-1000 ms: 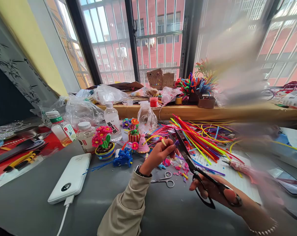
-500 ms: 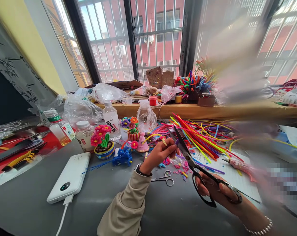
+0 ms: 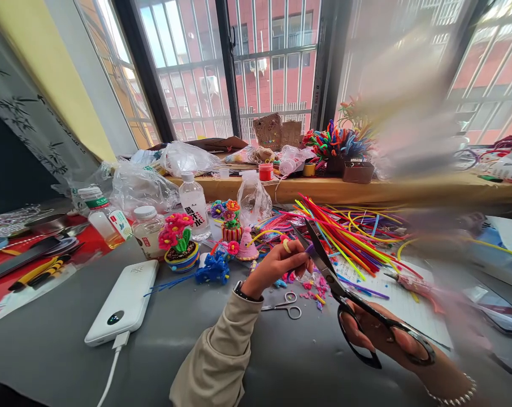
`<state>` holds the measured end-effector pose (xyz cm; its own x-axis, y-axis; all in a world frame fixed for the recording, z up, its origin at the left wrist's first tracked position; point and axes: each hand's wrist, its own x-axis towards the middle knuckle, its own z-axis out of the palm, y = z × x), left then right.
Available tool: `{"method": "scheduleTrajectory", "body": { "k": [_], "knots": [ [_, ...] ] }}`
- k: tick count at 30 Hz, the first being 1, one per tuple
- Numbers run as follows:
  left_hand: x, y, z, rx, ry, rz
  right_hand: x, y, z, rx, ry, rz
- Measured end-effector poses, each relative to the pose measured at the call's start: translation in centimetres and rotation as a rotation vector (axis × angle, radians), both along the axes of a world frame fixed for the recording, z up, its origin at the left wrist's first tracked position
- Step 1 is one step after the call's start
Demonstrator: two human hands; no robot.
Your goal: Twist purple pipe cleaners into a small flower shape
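Note:
My left hand (image 3: pixel 280 263) pinches a small purple pipe cleaner piece (image 3: pixel 310 250) between thumb and fingers, above the table's middle. My right hand (image 3: pixel 378 328) has its fingers through the handles of large black-handled scissors (image 3: pixel 335 285). Their blades point up and to the left, parted, with the purple piece by them. Below my left hand lies a small pair of metal scissors (image 3: pixel 286 306). Pink and purple fuzzy scraps (image 3: pixel 314 291) are scattered behind it. Straight colourful pipe cleaners (image 3: pixel 341 240) lie in a heap beyond the blades.
At the left are a white power bank (image 3: pixel 122 302) with a cable, a pink pipe-cleaner flower pot (image 3: pixel 179 243) and a blue fuzzy piece (image 3: pixel 213 268). Bottles (image 3: pixel 194 206) stand behind. A glue gun (image 3: pixel 412 282) rests on paper at the right. A blurred haze covers the right side.
The large scissors' handles have spread wider and moved slightly down and right, and the blades have parted more. My left hand still pinches the purple piece, almost in place.

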<state>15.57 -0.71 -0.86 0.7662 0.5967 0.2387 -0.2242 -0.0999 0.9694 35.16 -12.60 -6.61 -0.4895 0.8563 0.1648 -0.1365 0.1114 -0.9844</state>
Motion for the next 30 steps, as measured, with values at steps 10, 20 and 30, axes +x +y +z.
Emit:
{"method": "scheduleTrajectory", "body": {
  "k": [10, 20, 30],
  "knots": [
    [-0.7, 0.3, 0.4, -0.017, 0.064, -0.014, 0.1, -0.3, 0.9, -0.026, -0.011, -0.009],
    [-0.5, 0.4, 0.2, -0.046, 0.011, -0.037, -0.7, -0.4, 1.0, -0.016, 0.028, -0.049],
    [-0.2, 0.5, 0.0, 0.033, 0.086, -0.057, -1.1, 0.1, 0.6, -0.032, 0.014, -0.23]
  ]
}}
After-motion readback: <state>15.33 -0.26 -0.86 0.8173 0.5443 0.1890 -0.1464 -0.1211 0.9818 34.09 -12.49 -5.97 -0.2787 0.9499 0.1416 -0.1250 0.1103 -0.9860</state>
